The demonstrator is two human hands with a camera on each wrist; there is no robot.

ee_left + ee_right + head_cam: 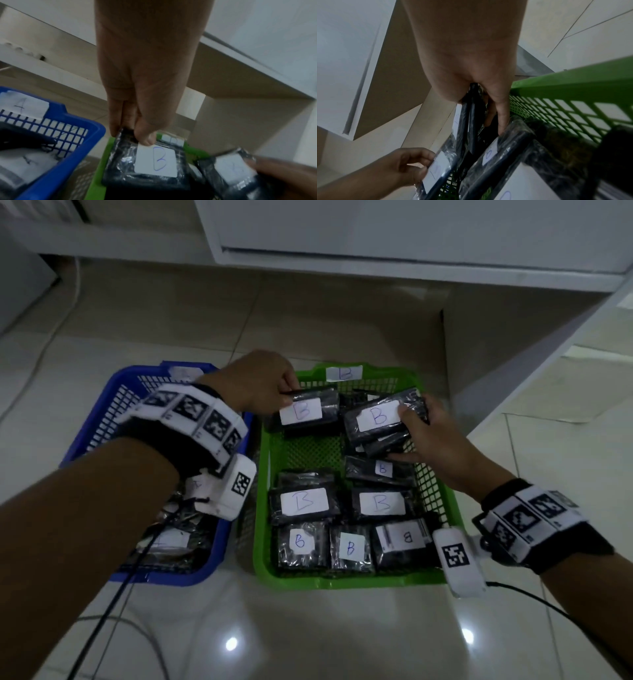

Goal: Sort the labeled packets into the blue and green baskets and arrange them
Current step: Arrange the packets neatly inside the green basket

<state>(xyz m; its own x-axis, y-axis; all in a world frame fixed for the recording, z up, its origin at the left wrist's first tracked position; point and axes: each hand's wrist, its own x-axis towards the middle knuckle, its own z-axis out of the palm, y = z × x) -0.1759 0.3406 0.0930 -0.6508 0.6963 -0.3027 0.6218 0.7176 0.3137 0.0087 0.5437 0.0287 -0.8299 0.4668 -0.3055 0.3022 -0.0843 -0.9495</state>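
Observation:
The green basket [342,581] carries a B tag and holds several black packets with white B labels [303,503]. My left hand [287,397] pinches the far edge of one B packet [305,410] at the basket's back left; in the left wrist view the thumb [145,140] lies on that packet [154,162]. Over the back right, my right hand [411,433] grips a small stack of B packets [376,419], thumb on top and fingers underneath [501,125]. The blue basket [164,577], tagged A [22,105], sits to the left, its packets mostly hidden under my left arm.
Both baskets stand side by side on a glossy tiled floor. A white cabinet [376,234] rises behind them, with a white panel [548,354] slanting at the right. Black cables [113,611] trail from the wrist cameras across the floor in front.

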